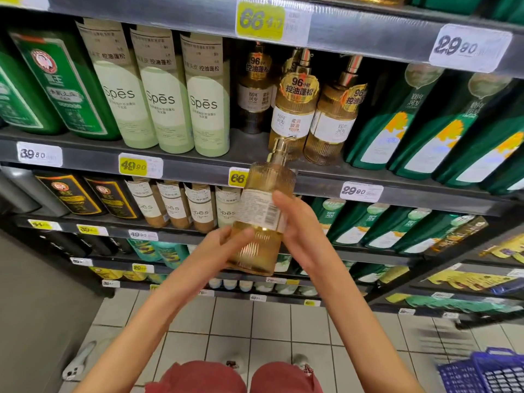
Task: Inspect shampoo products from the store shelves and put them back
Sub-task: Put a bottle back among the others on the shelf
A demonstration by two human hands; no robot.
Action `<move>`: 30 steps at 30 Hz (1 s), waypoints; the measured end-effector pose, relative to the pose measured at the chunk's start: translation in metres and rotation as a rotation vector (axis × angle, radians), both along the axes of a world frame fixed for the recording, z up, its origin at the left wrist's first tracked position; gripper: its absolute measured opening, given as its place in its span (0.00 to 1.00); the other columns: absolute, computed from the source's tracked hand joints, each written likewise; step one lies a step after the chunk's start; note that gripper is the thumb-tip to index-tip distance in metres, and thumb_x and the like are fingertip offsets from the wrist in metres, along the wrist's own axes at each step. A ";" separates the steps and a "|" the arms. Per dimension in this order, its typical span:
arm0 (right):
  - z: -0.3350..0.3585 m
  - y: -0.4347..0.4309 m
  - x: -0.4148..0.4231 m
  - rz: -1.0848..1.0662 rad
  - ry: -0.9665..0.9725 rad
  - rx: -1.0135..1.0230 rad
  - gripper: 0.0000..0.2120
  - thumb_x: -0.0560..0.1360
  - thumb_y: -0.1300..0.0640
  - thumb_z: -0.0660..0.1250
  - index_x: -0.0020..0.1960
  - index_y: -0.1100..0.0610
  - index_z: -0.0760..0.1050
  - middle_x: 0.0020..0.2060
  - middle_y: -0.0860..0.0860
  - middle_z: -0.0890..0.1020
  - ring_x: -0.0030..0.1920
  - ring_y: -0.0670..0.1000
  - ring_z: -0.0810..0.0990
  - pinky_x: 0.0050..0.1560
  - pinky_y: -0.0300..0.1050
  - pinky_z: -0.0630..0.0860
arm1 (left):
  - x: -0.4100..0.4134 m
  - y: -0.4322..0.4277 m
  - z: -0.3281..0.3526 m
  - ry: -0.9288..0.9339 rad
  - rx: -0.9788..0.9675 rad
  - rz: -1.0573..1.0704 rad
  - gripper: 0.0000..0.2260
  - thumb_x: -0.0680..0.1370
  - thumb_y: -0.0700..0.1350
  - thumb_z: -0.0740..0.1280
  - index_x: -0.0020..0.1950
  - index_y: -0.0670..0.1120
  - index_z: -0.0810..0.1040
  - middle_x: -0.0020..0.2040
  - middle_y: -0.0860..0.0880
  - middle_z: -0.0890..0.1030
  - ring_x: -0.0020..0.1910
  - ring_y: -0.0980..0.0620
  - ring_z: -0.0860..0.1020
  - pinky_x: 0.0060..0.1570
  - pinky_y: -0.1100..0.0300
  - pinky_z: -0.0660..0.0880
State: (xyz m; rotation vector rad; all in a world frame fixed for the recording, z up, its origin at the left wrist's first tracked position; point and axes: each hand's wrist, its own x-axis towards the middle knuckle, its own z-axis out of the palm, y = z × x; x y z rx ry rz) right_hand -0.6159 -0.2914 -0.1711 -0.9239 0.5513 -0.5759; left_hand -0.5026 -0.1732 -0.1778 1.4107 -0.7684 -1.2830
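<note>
The dark grey metal store shelving (198, 171) fills the view, stocked with green, pale green and gold shampoo bottles above yellow and white price tags. On the shelf at eye level stands a cluster of matching gold pump bottles (295, 109). Just in front of it and lower down, off the shelf, the person holds up the translucent amber ribbed pump bottle (263, 222). It tilts a little, with its white printed back label (259, 207) towards the camera. The right hand (297, 225) wraps the bottle's right side, its thumb lying on the label and its fingers hidden behind. The left hand (226, 239) grips the lower left of the body, thumb curled across the front ribs. The bottle looks full of liquid, so it is probably fairly heavy for its size. Its walls look like stiff plastic rather than something that squashes, though glass cannot be ruled out. The vertical ribs should give fingers good purchase, while the glossy label is likely slicker. The best hold seems to be round the mid-body with a hand under the base. The slim gold pump head (279, 147) looks like the weakest part, and I would not lift by it.
</note>
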 end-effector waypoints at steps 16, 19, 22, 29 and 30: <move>-0.016 0.009 -0.004 0.031 0.044 -0.004 0.29 0.72 0.45 0.64 0.69 0.58 0.68 0.59 0.57 0.80 0.59 0.54 0.80 0.54 0.46 0.79 | 0.008 -0.003 -0.013 0.295 -0.049 -0.210 0.25 0.69 0.60 0.69 0.63 0.53 0.73 0.59 0.50 0.80 0.59 0.49 0.78 0.51 0.55 0.78; -0.022 0.010 -0.003 0.009 0.099 -0.113 0.30 0.72 0.47 0.65 0.70 0.57 0.64 0.60 0.55 0.80 0.58 0.52 0.81 0.51 0.43 0.79 | 0.007 -0.007 -0.023 0.169 -0.005 -0.153 0.30 0.69 0.62 0.66 0.68 0.51 0.69 0.61 0.51 0.79 0.61 0.51 0.77 0.61 0.48 0.73; -0.028 0.009 -0.005 0.024 0.141 -0.157 0.31 0.71 0.45 0.64 0.70 0.55 0.63 0.59 0.53 0.80 0.57 0.49 0.81 0.54 0.44 0.79 | 0.003 -0.005 -0.031 0.233 -0.046 -0.100 0.28 0.72 0.57 0.65 0.69 0.47 0.69 0.61 0.47 0.79 0.61 0.48 0.77 0.57 0.52 0.76; -0.038 0.012 -0.011 0.174 0.328 -0.335 0.26 0.67 0.39 0.67 0.62 0.47 0.71 0.57 0.46 0.82 0.57 0.45 0.80 0.58 0.44 0.78 | 0.000 -0.005 -0.040 0.152 -0.109 0.004 0.25 0.74 0.55 0.66 0.69 0.48 0.68 0.60 0.51 0.80 0.59 0.53 0.78 0.50 0.61 0.78; -0.036 0.011 -0.013 0.191 0.323 -0.350 0.23 0.68 0.40 0.68 0.61 0.45 0.71 0.56 0.45 0.82 0.57 0.44 0.80 0.57 0.42 0.78 | 0.002 -0.006 -0.040 0.121 -0.111 -0.014 0.27 0.73 0.57 0.67 0.69 0.49 0.68 0.60 0.52 0.80 0.59 0.54 0.78 0.50 0.62 0.77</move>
